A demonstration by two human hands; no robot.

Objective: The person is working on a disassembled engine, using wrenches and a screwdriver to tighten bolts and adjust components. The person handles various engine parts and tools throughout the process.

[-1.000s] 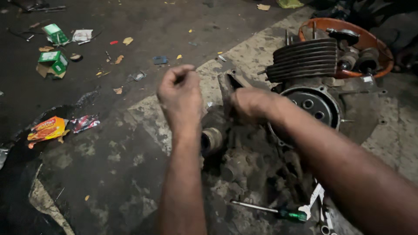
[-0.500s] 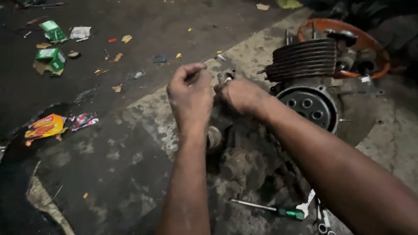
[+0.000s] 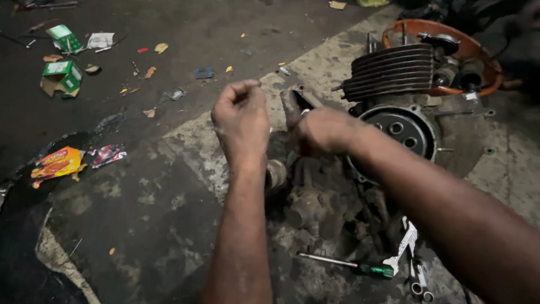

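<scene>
The grimy, finned engine [image 3: 388,112] lies on its side; right hand [image 3: 320,130] grips its casing, left hand [image 3: 242,121] fisted.

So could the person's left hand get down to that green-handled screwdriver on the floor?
Probably yes. The screwdriver lies in the open beside the left forearm, with nothing on top of it. The left hand is raised in a loose fist; what it holds is unclear.

Two hands [image 3: 242,121] over grimy engine [image 3: 394,129]
</scene>
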